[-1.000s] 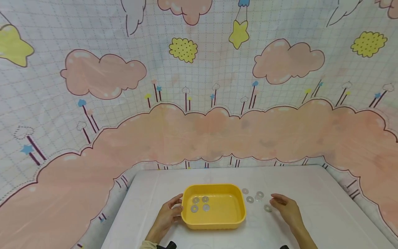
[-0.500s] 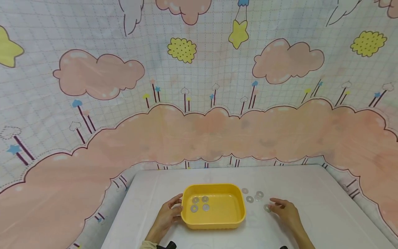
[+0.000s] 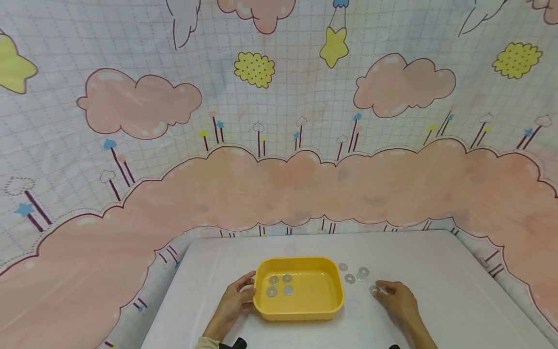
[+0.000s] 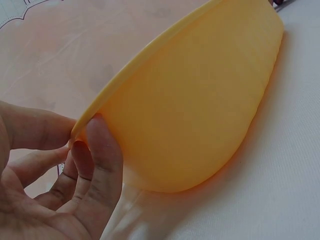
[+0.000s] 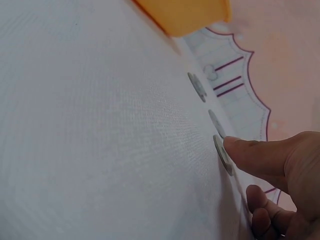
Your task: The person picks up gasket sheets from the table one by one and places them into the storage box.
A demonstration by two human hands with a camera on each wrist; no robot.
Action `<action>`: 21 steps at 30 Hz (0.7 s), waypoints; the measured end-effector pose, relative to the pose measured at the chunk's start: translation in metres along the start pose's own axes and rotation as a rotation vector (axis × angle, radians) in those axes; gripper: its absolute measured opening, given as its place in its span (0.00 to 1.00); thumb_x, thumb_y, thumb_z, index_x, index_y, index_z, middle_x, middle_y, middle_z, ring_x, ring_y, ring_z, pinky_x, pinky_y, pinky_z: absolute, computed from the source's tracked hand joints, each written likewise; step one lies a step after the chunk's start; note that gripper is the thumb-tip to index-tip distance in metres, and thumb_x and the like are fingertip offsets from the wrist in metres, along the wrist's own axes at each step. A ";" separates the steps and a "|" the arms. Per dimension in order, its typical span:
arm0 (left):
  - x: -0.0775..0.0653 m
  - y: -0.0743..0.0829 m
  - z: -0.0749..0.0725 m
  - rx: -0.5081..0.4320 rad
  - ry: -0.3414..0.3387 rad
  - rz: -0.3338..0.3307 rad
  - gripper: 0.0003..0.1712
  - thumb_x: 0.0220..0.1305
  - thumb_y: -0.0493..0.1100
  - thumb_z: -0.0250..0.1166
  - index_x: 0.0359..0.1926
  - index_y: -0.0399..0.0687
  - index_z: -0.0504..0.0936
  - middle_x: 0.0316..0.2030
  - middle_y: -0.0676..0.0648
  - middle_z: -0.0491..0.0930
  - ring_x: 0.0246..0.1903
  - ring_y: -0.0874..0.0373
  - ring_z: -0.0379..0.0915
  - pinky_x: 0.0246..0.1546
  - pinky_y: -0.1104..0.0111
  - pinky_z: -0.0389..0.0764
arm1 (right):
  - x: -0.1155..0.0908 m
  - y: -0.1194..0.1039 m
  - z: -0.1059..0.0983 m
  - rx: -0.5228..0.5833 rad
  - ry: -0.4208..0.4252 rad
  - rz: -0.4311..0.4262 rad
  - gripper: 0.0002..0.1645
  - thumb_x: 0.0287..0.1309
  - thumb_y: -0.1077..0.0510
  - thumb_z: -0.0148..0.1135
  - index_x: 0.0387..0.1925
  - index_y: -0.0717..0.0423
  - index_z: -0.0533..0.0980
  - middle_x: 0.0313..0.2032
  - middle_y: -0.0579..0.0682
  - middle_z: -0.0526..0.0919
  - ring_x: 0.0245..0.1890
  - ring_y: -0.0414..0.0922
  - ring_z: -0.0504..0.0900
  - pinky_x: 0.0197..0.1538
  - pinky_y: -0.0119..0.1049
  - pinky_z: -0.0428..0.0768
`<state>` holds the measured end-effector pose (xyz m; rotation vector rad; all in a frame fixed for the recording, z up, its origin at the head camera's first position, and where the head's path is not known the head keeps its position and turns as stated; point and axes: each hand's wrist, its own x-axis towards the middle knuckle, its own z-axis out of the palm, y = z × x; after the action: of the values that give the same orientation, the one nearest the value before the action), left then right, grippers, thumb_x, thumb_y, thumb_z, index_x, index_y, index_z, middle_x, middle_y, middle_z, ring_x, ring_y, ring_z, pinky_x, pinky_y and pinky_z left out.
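A yellow plastic tray (image 3: 331, 291) stands on the white table, with several metal washers (image 3: 279, 285) lying in its left half. My left hand (image 3: 248, 288) holds the tray's left rim, thumb on the lip and fingers against the outer wall (image 4: 82, 135). To the right of the tray my right hand (image 3: 383, 289) rests on the table, and one outstretched fingertip (image 5: 235, 147) touches a loose washer (image 5: 221, 152). That washer (image 3: 373, 290) lies nearest the tray's right front corner. The hand's other fingers are curled under and hold nothing.
Three more loose washers (image 3: 349, 278) lie on the white tablecloth (image 3: 436, 271) just right of the tray's far corner. A cartoon cloud-print cloth (image 3: 279, 184) hangs close behind the table. The table's back edge runs just beyond the tray.
My right hand has slid a little left and down, bringing its fingertip onto the nearest loose washer. The left hand and the tray have not moved.
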<state>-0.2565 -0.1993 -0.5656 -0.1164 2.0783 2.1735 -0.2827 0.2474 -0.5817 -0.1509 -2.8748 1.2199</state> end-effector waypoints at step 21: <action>-0.003 0.000 0.002 -0.009 0.012 -0.011 0.36 0.63 0.33 0.59 0.72 0.36 0.61 0.53 0.43 0.68 0.33 0.60 0.76 0.31 0.69 0.81 | 0.001 0.002 0.004 -0.084 0.024 -0.049 0.23 0.52 0.54 0.68 0.49 0.60 0.81 0.50 0.69 0.79 0.52 0.68 0.76 0.53 0.71 0.65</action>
<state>-0.2532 -0.1970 -0.5652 -0.1421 2.0698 2.1812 -0.2841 0.2462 -0.5856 -0.0951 -2.8921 1.0831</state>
